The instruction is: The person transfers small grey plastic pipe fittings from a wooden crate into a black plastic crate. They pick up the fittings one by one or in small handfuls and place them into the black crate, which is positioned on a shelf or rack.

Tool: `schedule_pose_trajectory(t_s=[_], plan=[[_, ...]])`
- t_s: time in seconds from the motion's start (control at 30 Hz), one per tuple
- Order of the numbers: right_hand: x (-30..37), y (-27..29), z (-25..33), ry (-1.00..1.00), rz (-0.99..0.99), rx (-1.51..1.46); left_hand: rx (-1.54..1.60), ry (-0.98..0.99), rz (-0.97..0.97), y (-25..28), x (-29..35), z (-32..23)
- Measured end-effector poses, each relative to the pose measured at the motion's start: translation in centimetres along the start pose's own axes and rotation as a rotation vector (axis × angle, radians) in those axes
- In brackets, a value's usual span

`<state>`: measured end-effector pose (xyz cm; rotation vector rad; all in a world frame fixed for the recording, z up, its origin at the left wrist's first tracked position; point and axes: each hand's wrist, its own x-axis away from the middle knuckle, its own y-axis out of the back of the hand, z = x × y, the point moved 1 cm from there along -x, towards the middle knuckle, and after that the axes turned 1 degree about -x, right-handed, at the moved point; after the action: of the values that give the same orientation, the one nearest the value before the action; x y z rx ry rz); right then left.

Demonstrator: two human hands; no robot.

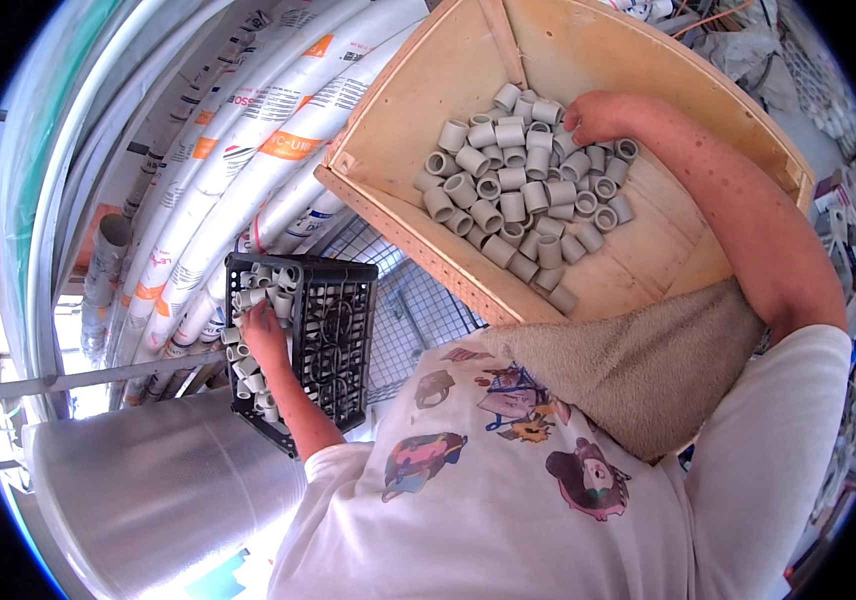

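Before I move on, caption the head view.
Left hand among short gray tubes in a black crate; right hand at another pile in a wooden box.

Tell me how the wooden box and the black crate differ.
The wooden box is pale with solid walls; the black crate is dark with an openwork side. The wooden box looks larger than the black crate. The black crate stands left of the wooden box. Both hold short grey tubular fittings.

Wdn box [660,238] & blk crate [356,272] hold gry pipe fittings [512,206].
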<state>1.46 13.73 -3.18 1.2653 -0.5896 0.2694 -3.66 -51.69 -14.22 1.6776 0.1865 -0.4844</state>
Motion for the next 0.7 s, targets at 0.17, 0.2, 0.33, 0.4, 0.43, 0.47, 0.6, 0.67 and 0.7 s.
schedule_pose_trajectory(t_s=[0.17,0.2,0.33,0.4,0.43,0.47,0.6,0.67,0.7], plan=[[0.2,-0.5,-0.3,0.008,0.051,-0.247,0.025,0.110,-0.105,0.9,-0.3,-2.5],[0.2,-0.6,-0.1,0.013,0.061,-0.267,0.023,0.106,-0.119,1.1,-0.3,-2.9],[-0.5,-1.1,0.4,0.011,0.089,-0.319,0.074,0.038,-0.194,2.4,-1.6,-5.2],[-0.9,-1.2,0.3,0.010,0.104,-0.326,0.168,-0.008,-0.230,2.8,-2.5,-6.4],[-1.1,-1.1,0.4,0.015,0.114,-0.326,0.235,-0.025,-0.243,3.4,-2.9,-7.6],[-1.0,-1.1,0.4,0.017,0.123,-0.328,0.303,-0.045,-0.254,4.0,-3.4,-9.0],[-0.7,-1.1,0.7,0.042,0.129,-0.301,0.442,-0.111,-0.304,6.3,-5.1,-14.2],[-0.4,-1.0,0.9,0.065,0.115,-0.273,0.523,-0.135,-0.322,7.7,-5.6,-16.8],[-0.3,-0.9,1.0,0.059,0.069,-0.227,0.564,-0.146,-0.330,8.4,-5.8,-18.0]])
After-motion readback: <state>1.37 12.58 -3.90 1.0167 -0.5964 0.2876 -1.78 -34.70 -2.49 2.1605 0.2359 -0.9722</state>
